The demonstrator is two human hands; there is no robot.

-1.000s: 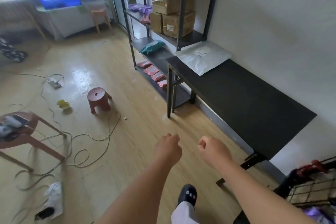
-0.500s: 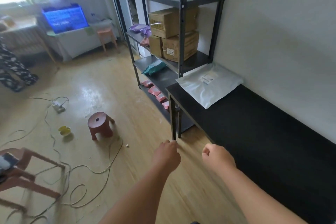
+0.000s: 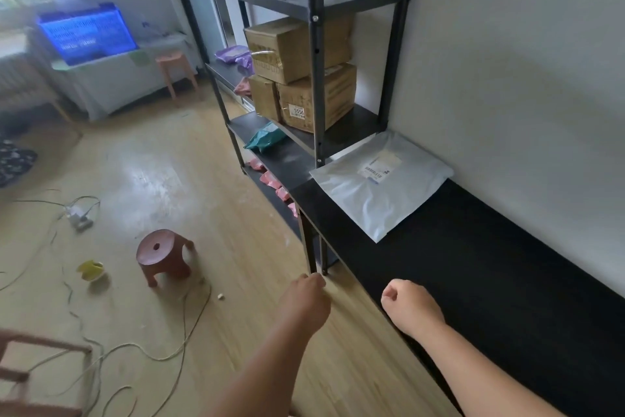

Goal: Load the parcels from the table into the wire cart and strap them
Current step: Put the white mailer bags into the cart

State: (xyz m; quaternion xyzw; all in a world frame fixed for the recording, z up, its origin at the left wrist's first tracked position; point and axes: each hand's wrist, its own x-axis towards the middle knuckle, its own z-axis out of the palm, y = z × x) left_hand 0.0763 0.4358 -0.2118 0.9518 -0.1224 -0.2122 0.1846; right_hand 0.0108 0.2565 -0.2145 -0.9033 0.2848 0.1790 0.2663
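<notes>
A flat grey-white parcel bag [image 3: 378, 185] with a printed label lies on the far end of the long black table [image 3: 490, 267], against the wall. My left hand [image 3: 306, 301] is curled into a fist over the floor, just off the table's front corner leg. My right hand [image 3: 411, 308] is also a closed fist, hovering over the table's near front edge. Both hands hold nothing and are well short of the parcel. The wire cart is out of view.
A black metal shelf rack [image 3: 316, 54] with cardboard boxes [image 3: 301, 78] and small packets stands just beyond the table. On the wooden floor are a red plastic stool [image 3: 162, 254], loose cables [image 3: 159, 345] and a power strip [image 3: 77, 215]. A wooden chair frame [image 3: 30, 372] is at the lower left.
The view has lifted and moved closer to the table and shelf; the wire cart has dropped out of view at the lower right. Both fists stay closed and have moved forward toward the table.
</notes>
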